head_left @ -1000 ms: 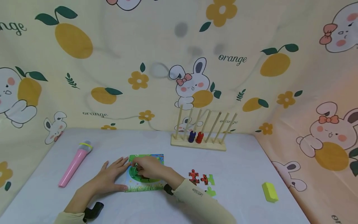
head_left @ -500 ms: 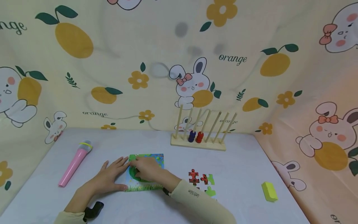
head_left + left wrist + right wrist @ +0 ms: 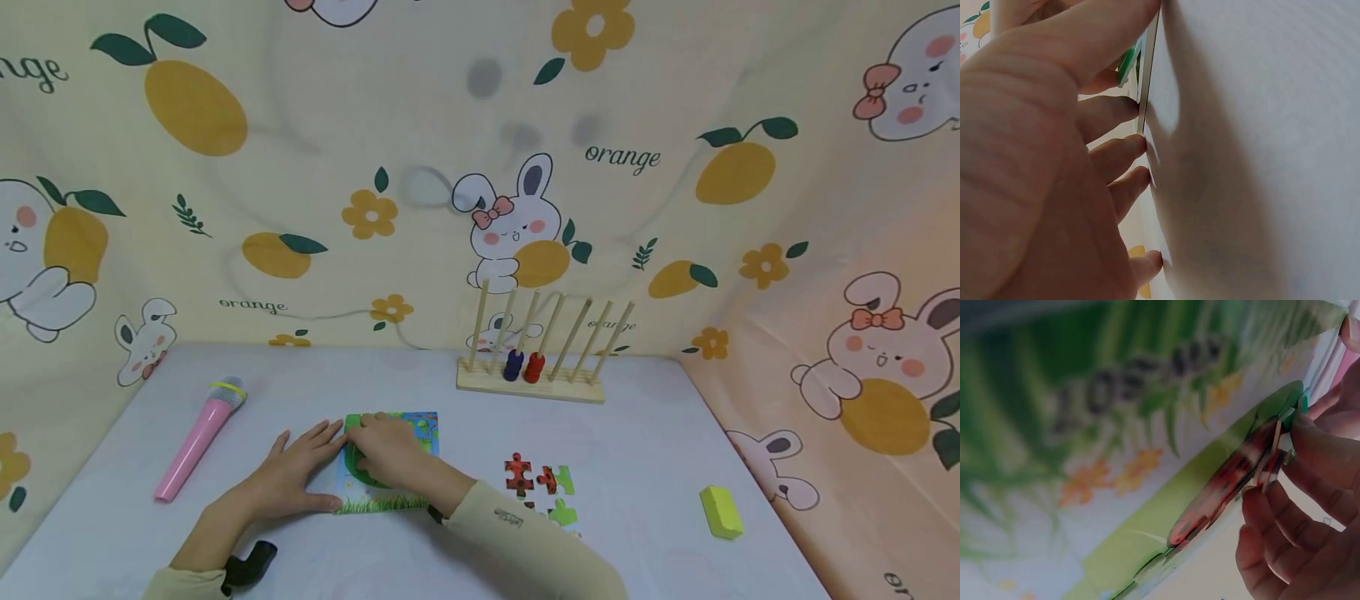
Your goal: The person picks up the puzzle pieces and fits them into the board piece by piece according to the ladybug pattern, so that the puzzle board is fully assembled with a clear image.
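Observation:
In the head view my left hand [image 3: 291, 477] lies with spread, straight fingers along the left edge of a puzzle board [image 3: 382, 502] printed with grass. The left wrist view shows its fingertips and thumb at that edge. Over the middle of the board, my right hand [image 3: 396, 454] pinches a jigsaw piece [image 3: 1267, 469], red and green, between thumb and fingers. The piece stands tilted against the board in the right wrist view. A red ladybug picture [image 3: 1222, 487] shows on the board's green area. My right hand hides much of the board from above.
Several loose jigsaw pieces [image 3: 518, 476] lie right of the board. Behind stands a wooden peg rack [image 3: 531, 387] with blue and red beads. A pink toy microphone [image 3: 197, 442] lies at the left, a yellow-green block [image 3: 722, 512] at the right.
My right hand has shifted slightly left, and its fingers have turned lower over the board. The left hand has stayed in place on the board's edge.

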`<state>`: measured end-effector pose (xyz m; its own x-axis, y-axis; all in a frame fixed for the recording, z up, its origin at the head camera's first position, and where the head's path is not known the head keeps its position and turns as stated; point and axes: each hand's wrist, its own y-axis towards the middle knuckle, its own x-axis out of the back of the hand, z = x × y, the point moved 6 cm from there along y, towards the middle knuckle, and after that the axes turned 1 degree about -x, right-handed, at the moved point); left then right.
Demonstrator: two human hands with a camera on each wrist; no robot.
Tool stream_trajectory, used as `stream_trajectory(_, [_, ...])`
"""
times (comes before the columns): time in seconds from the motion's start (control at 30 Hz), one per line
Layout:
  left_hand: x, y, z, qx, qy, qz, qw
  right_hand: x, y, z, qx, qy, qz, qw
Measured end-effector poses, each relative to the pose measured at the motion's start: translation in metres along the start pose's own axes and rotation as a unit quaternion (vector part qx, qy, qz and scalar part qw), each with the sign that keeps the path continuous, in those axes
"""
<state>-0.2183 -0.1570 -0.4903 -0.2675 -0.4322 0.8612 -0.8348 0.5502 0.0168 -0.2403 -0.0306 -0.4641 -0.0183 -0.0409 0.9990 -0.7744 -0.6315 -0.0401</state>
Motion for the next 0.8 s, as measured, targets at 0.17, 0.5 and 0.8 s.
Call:
stream_trajectory(0.17, [-0.0007, 0.0007, 0.0009, 0.000, 0.003, 0.000, 1.0000, -0.0013, 0.0020, 0.0008, -0.002, -0.003, 0.003, 1.0000])
stream_trajectory(0.5, [-0.0008, 0.0016, 0.0005, 0.000, 0.005, 0.002, 1.0000, -0.0051, 0.0033, -0.0021, -0.019, 0.010, 0.004, 0.9998])
stream_trajectory(0.8, [-0.0014, 0.0006, 0.0008, 0.004, 0.007, 0.000, 1.0000, -0.0024, 0.0023, -0.0006, -0.025, 0.023, 0.008, 0.9994])
